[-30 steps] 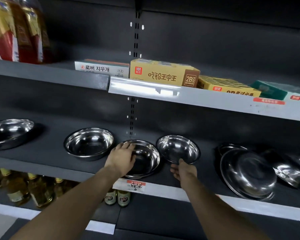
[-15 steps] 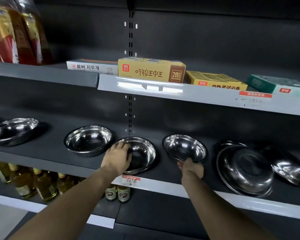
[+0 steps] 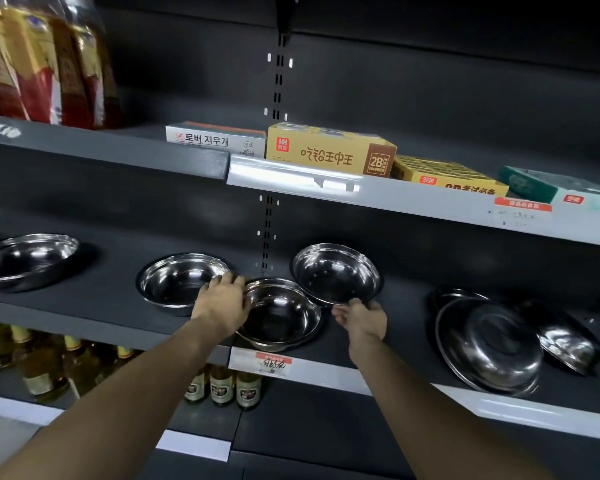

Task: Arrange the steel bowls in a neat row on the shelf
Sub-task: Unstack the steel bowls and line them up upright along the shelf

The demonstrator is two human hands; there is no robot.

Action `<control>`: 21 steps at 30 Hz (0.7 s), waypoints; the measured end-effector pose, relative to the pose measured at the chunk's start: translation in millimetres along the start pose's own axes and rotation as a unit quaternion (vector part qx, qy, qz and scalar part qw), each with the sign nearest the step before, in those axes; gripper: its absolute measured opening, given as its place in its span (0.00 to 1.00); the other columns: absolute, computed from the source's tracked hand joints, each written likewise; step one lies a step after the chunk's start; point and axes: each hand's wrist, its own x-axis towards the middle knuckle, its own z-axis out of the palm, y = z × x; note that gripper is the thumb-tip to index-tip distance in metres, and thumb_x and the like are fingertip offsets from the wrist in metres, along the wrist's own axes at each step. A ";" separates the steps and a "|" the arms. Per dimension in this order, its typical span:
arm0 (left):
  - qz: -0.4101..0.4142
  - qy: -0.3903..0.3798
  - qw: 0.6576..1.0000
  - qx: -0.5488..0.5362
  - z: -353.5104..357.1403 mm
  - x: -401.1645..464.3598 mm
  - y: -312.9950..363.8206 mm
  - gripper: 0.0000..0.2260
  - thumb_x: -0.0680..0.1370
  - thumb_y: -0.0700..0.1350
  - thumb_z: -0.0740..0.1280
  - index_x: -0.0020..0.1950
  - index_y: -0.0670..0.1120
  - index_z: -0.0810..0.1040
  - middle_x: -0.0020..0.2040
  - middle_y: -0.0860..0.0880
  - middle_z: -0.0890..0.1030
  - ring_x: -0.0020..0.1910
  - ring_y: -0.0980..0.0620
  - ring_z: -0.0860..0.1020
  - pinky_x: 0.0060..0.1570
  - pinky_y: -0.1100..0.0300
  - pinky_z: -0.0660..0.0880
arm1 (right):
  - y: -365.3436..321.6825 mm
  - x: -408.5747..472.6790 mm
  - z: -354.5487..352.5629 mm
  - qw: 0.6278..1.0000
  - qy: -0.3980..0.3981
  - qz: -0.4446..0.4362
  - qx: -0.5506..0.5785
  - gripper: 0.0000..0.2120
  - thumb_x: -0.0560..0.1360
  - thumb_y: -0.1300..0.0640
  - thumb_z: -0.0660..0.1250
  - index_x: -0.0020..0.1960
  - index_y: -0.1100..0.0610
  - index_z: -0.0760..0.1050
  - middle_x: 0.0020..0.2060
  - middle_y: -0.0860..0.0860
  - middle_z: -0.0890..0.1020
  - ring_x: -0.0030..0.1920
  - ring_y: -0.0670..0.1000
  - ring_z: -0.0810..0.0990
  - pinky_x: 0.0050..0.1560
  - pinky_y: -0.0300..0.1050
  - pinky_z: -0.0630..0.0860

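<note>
Several steel bowls stand on the dark middle shelf [image 3: 84,317]. My left hand [image 3: 222,303] grips the left rim of the middle bowl [image 3: 281,313] near the shelf's front edge. My right hand [image 3: 361,318] pinches the near rim of a smaller bowl [image 3: 336,271], which is tilted up with its far side raised and overlaps the middle bowl's right edge. Left of these sit one bowl [image 3: 181,282] and a far-left bowl [image 3: 25,258]. At the right a large bowl [image 3: 489,344] lies upside down, with another tilted bowl [image 3: 568,341] beside it.
The upper shelf [image 3: 395,199] hangs low over the bowls and carries boxes [image 3: 329,150] and red packets [image 3: 42,64]. Bottles [image 3: 222,386] stand on the shelf below. A price tag [image 3: 272,363] sits on the front rail.
The right hand has lifted and tilted the smaller bowl up and leftward, so it overlaps the middle bowl. The left hand stays on the middle bowl's rim.
</note>
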 end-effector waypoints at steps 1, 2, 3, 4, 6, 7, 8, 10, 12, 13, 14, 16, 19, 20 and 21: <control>-0.004 -0.001 1.000 -0.002 -0.2 -0.8 -3.7 0.22 0.81 0.54 0.57 0.73 0.48 0.66 0.70 0.46 0.70 0.69 0.43 0.69 0.69 0.48 0.66 | 2.8 -3.3 5.0 1.000 -0.011 0.002 0.000 0.08 0.78 0.67 0.59 0.56 0.64 0.73 0.31 0.59 0.82 0.29 0.53 0.81 0.29 0.41 0.76; -0.007 -0.001 1.000 -0.003 -0.2 -2.1 -7.5 0.22 0.81 0.54 0.57 0.74 0.48 0.66 0.70 0.46 0.70 0.69 0.43 0.69 0.69 0.48 0.66 | 5.4 -6.5 9.9 1.000 -0.022 0.005 -0.001 0.08 0.79 0.67 0.59 0.56 0.64 0.73 0.31 0.59 0.82 0.29 0.53 0.81 0.31 0.42 0.76; -0.010 -0.001 1.000 -0.004 0.0 -3.4 -11.2 0.22 0.81 0.54 0.57 0.74 0.48 0.66 0.70 0.45 0.70 0.69 0.43 0.69 0.69 0.48 0.65 | 7.6 -9.8 14.3 0.999 -0.032 0.007 -0.004 0.07 0.79 0.67 0.59 0.55 0.63 0.73 0.32 0.60 0.83 0.30 0.54 0.81 0.32 0.43 0.76; -0.012 -0.003 1.000 -0.006 0.2 -4.8 -14.7 0.22 0.81 0.54 0.57 0.74 0.48 0.65 0.71 0.45 0.70 0.70 0.43 0.68 0.69 0.49 0.65 | 9.7 -13.1 17.8 0.999 -0.042 0.008 -0.006 0.07 0.79 0.66 0.59 0.55 0.63 0.73 0.33 0.60 0.83 0.30 0.54 0.81 0.32 0.44 0.77; -0.019 -0.006 1.000 -0.007 0.8 -8.1 -20.3 0.23 0.81 0.54 0.57 0.75 0.48 0.64 0.71 0.45 0.69 0.70 0.43 0.68 0.69 0.48 0.65 | 13.8 -20.3 22.6 0.998 -0.064 0.013 -0.017 0.07 0.79 0.66 0.60 0.53 0.62 0.74 0.33 0.60 0.84 0.29 0.53 0.82 0.31 0.42 0.77; -0.022 -0.007 1.000 -0.007 1.1 -9.5 -22.8 0.23 0.81 0.54 0.57 0.75 0.48 0.64 0.71 0.45 0.69 0.70 0.42 0.68 0.69 0.48 0.65 | 15.8 -23.9 24.3 0.996 -0.078 0.016 -0.027 0.07 0.78 0.66 0.60 0.53 0.62 0.75 0.32 0.59 0.84 0.28 0.52 0.82 0.29 0.41 0.78; -0.024 -0.007 1.000 -0.008 1.4 -10.5 -24.9 0.23 0.81 0.54 0.57 0.75 0.47 0.64 0.71 0.45 0.69 0.70 0.42 0.68 0.69 0.48 0.65 | 17.6 -27.6 25.5 0.995 -0.093 0.020 -0.040 0.07 0.78 0.66 0.60 0.53 0.62 0.75 0.32 0.58 0.85 0.28 0.51 0.82 0.28 0.40 0.78; -0.027 -0.008 1.000 -0.014 1.9 -12.2 -28.0 0.23 0.81 0.54 0.57 0.75 0.47 0.64 0.71 0.45 0.69 0.71 0.43 0.67 0.69 0.48 0.66 | 21.9 -33.9 27.3 0.990 -0.120 0.031 -0.065 0.07 0.79 0.66 0.60 0.53 0.63 0.76 0.31 0.57 0.85 0.27 0.49 0.82 0.27 0.38 0.78; -0.025 -0.009 1.000 -0.016 2.7 -13.8 -30.1 0.23 0.82 0.53 0.57 0.75 0.47 0.64 0.72 0.46 0.68 0.71 0.43 0.67 0.69 0.48 0.65 | 26.6 -39.4 28.5 0.985 -0.142 0.035 -0.090 0.06 0.79 0.67 0.60 0.52 0.64 0.75 0.33 0.59 0.84 0.27 0.50 0.83 0.27 0.39 0.78; -0.024 -0.009 1.000 -0.017 3.1 -14.2 -30.5 0.23 0.82 0.53 0.57 0.75 0.47 0.64 0.72 0.46 0.68 0.71 0.43 0.67 0.69 0.48 0.65 | 28.4 -41.7 28.5 0.982 -0.152 0.034 -0.105 0.06 0.79 0.67 0.60 0.52 0.64 0.75 0.33 0.60 0.84 0.27 0.50 0.83 0.27 0.39 0.78; -0.023 -0.010 1.000 -0.017 3.6 -14.5 -30.7 0.22 0.82 0.53 0.56 0.75 0.47 0.64 0.72 0.46 0.68 0.71 0.43 0.67 0.69 0.48 0.65 | 30.0 -43.9 28.2 0.979 -0.161 0.030 -0.122 0.06 0.79 0.67 0.59 0.52 0.64 0.75 0.33 0.60 0.84 0.28 0.50 0.83 0.28 0.39 0.78; -0.022 -0.011 1.000 -0.018 4.4 -14.6 -32.0 0.22 0.82 0.53 0.56 0.75 0.46 0.64 0.72 0.45 0.68 0.71 0.43 0.67 0.69 0.48 0.65 | 33.0 -47.0 28.0 0.974 -0.172 0.025 -0.147 0.07 0.79 0.67 0.59 0.52 0.64 0.75 0.31 0.59 0.84 0.28 0.50 0.83 0.28 0.39 0.78; -0.017 -0.012 1.000 -0.020 6.1 -13.0 -32.3 0.22 0.82 0.53 0.55 0.75 0.46 0.64 0.72 0.45 0.68 0.71 0.43 0.67 0.69 0.48 0.65 | 34.8 -47.2 25.1 0.973 -0.166 0.029 -0.160 0.07 0.79 0.67 0.60 0.52 0.64 0.76 0.31 0.58 0.84 0.28 0.50 0.82 0.27 0.39 0.77; -0.014 -0.012 1.000 -0.020 6.7 -12.1 -32.1 0.22 0.82 0.53 0.55 0.75 0.46 0.64 0.71 0.45 0.68 0.71 0.43 0.67 0.69 0.48 0.65 | 35.5 -46.3 23.6 0.971 -0.163 0.026 -0.172 0.07 0.78 0.67 0.60 0.53 0.64 0.76 0.31 0.58 0.84 0.28 0.50 0.82 0.27 0.39 0.76; -0.011 -0.012 1.000 -0.018 7.6 -11.3 -32.0 0.22 0.82 0.53 0.55 0.75 0.46 0.64 0.71 0.45 0.69 0.70 0.43 0.67 0.69 0.48 0.65 | 36.5 -45.7 21.8 0.970 -0.160 0.021 -0.183 0.08 0.78 0.66 0.60 0.54 0.64 0.76 0.31 0.57 0.85 0.28 0.49 0.82 0.27 0.38 0.76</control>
